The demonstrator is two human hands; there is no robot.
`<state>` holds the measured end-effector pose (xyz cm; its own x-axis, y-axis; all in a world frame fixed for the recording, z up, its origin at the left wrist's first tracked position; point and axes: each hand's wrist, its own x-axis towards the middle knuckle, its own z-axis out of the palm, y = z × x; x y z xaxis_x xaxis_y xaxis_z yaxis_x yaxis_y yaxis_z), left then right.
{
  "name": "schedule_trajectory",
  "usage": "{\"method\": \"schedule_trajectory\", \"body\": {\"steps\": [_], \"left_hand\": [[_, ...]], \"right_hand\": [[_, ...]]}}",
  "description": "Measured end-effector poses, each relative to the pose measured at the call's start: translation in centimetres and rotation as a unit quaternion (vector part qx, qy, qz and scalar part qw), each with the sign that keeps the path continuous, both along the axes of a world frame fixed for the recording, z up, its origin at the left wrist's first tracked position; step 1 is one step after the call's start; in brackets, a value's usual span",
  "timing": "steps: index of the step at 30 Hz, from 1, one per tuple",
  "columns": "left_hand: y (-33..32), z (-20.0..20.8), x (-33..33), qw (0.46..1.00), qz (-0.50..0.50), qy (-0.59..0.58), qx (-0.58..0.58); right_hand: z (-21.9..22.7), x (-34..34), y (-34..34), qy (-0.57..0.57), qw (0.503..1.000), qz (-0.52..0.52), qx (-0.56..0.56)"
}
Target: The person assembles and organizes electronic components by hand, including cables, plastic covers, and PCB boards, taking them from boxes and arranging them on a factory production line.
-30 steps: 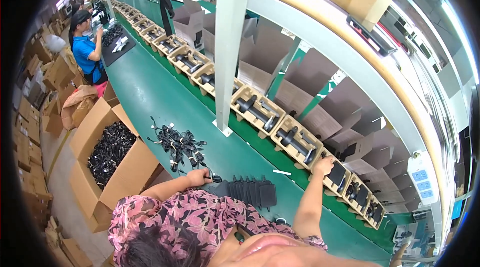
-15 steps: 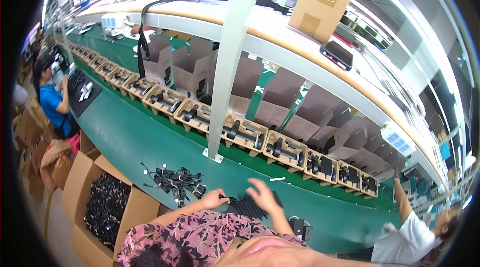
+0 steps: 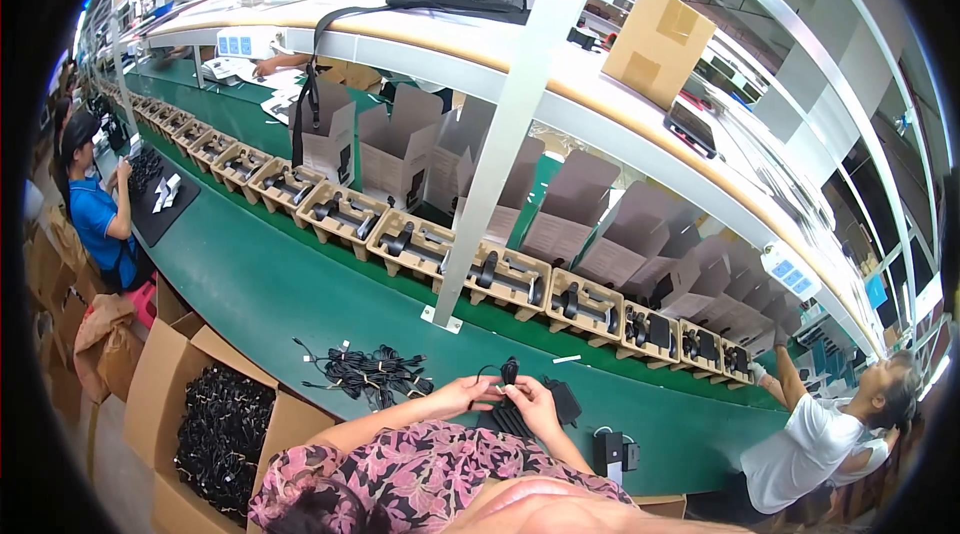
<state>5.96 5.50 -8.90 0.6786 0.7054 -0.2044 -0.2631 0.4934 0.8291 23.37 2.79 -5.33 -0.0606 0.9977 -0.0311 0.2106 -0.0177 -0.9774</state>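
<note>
Your left hand [image 3: 464, 396] and right hand [image 3: 533, 404] meet near the front edge of the bench [image 3: 250, 264]. Both grips look closed on one coiled black cable [image 3: 509, 371], which stands up from between your fingertips, just above the bench; exactly which strand each finger pinches is too small to tell. To handle it well, press lightly with the right grip around the coil so that it doesn't spring open, and let the left fingers work close to the loose strand rather than tug it. A sharp bend could strain the wire. Mind the overlapping flat black pieces [image 3: 510, 421] right below, partly hidden by your hands: a dangling end could snag them. The tangled cable pile [image 3: 370, 372] lies to your left, near the front edge and beside the open carton [image 3: 290, 434], so lift your left elbow clear of both.
</note>
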Motion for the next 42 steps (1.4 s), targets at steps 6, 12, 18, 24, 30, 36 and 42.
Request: {"method": "schedule_trajectory", "body": {"steps": [6,12,18,24,30,36,42], "left_hand": [[-0.9,0.2,-0.1,0.998,-0.039,-0.053,-0.019],[-1.0,2.6,-1.4,0.980,-0.099,0.121,0.127],[-1.2,-1.0,-2.4,0.977,0.027,0.165,0.131],[-2.3,-3.7,-6.6,0.683,0.032,0.564,0.463],[-4.5,-10.8,-11.0,0.567,0.011,0.633,0.527],[-4.3,-8.7,-10.5,0.621,0.017,0.636,0.458],[-4.8,-8.5,-10.5,0.604,0.022,0.650,0.460]], "right_hand": [[4.3,-3.2,-1.4,-0.345,0.915,-0.022,0.208],[1.6,-2.5,-0.8,-0.444,0.816,0.252,0.274],[0.7,-1.6,-1.9,-0.447,0.846,0.222,0.187],[0.0,0.4,-3.0,-0.479,0.859,0.068,0.169],[0.4,2.5,-1.9,-0.408,0.902,-0.021,0.141],[-0.4,6.5,1.1,-0.361,0.896,-0.224,0.127],[0.8,13.1,5.4,-0.301,0.877,-0.369,0.065]]}}
